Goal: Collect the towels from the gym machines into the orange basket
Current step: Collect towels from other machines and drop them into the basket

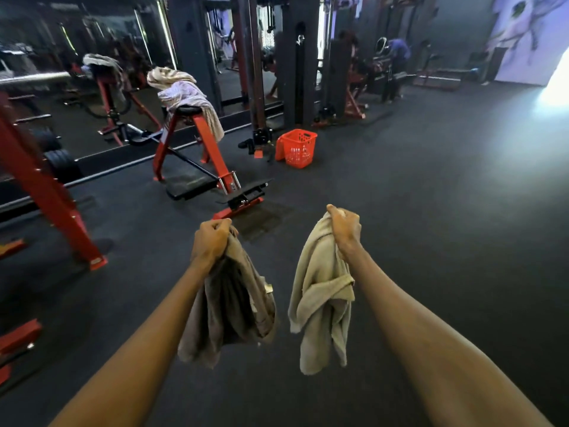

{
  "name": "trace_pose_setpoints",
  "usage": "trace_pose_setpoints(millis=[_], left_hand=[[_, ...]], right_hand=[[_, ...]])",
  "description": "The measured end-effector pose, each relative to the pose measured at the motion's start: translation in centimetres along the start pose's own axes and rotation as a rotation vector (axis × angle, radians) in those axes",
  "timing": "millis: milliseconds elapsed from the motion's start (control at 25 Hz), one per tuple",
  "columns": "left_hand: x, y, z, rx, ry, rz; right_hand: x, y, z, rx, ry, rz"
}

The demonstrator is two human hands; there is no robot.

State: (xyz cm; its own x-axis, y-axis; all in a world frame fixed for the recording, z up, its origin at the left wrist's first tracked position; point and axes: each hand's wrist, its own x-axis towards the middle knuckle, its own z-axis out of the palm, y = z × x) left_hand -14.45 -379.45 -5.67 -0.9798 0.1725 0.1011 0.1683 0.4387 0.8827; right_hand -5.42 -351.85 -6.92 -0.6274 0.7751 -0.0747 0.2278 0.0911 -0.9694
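My left hand [211, 240] grips a grey-brown towel [234, 306] that hangs down from my fist. My right hand [345, 228] grips a lighter beige towel [323, 297], also hanging. The orange basket [297, 147] stands on the dark floor well ahead of both hands, near the mirror wall. A beige towel [167, 77] and a pale patterned towel [187, 97] lie draped over the pad of a red machine [212, 149] to the left of the basket.
A red rack frame [46, 192] with weight plates stands at the left. A mirror wall [101, 87] and dark cable columns [295, 72] run along the back. A person [397, 53] bends over equipment far right. Small dark items [258, 143] lie beside the basket.
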Motion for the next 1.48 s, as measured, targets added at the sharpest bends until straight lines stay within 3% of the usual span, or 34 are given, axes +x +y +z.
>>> trace_pose_setpoints(millis=[520, 680, 1480], left_hand=[[35.8, 3.6, 16.2, -0.039, -0.067, 0.01], [49.2, 2.6, 21.8, -0.109, -0.157, -0.009], [99.6, 10.3, 47.5, 0.024, -0.182, -0.093]], right_hand=[[33.7, -4.5, 8.3, -0.041, 0.129, 0.018], [45.1, -5.0, 12.5, -0.129, 0.171, 0.033], [100.5, -11.3, 25.7, -0.088, 0.142, 0.117]])
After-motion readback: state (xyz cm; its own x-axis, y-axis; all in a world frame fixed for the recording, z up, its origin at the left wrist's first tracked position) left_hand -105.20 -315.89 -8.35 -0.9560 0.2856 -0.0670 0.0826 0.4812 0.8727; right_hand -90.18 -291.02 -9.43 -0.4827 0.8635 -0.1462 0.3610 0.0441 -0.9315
